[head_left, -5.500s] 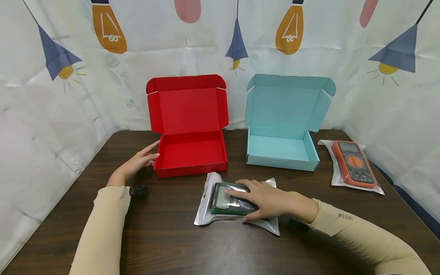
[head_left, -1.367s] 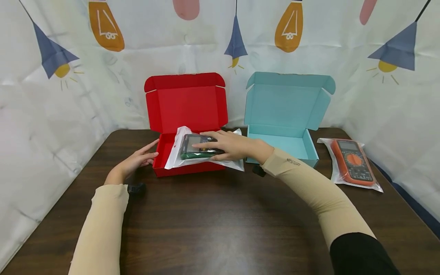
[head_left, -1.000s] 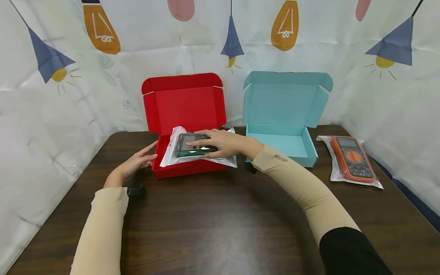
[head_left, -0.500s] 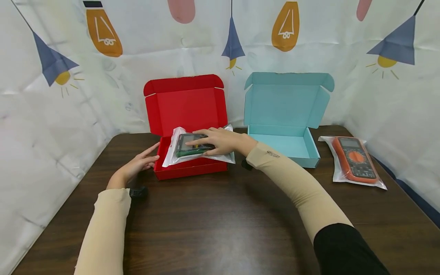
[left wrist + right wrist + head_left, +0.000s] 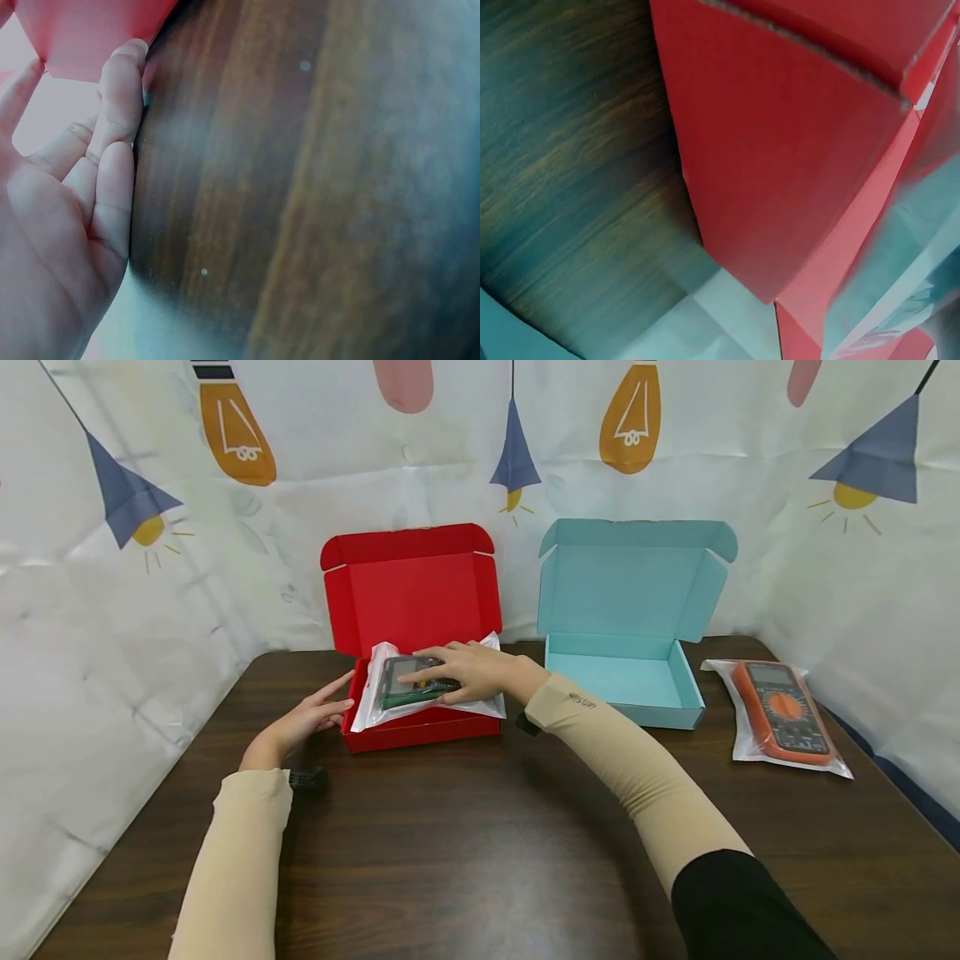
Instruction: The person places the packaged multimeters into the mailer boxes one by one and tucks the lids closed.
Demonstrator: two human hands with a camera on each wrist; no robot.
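Observation:
In the head view, my right hand [image 5: 480, 670] grips a dark green multimeter [image 5: 399, 697] sealed in a clear, silvery bag [image 5: 366, 713], fingers spread over its top. The bag lies across the opening of the red box [image 5: 427, 737], tilted, its lower edge overlapping the front wall. Whether it touches the box floor is hidden. At the box's left side, my left hand [image 5: 300, 727] touches the wall with index finger and thumb; the left wrist view shows its other fingers [image 5: 116, 195] loosely bent near the table. The right wrist view shows the bag [image 5: 900, 277] beside the red wall [image 5: 780, 150], without the hand.
A light blue box [image 5: 622, 714] stands with its lid up to the right of the red one. Farther right lies an orange multimeter [image 5: 787, 714] in a clear bag. A white patterned curtain [image 5: 442, 460] hangs behind the dark wooden table [image 5: 450, 852].
My right hand has carried the bagged green multimeter from the table up and left onto the red box. Lately it edged slightly left. My left hand stays at the box's side.

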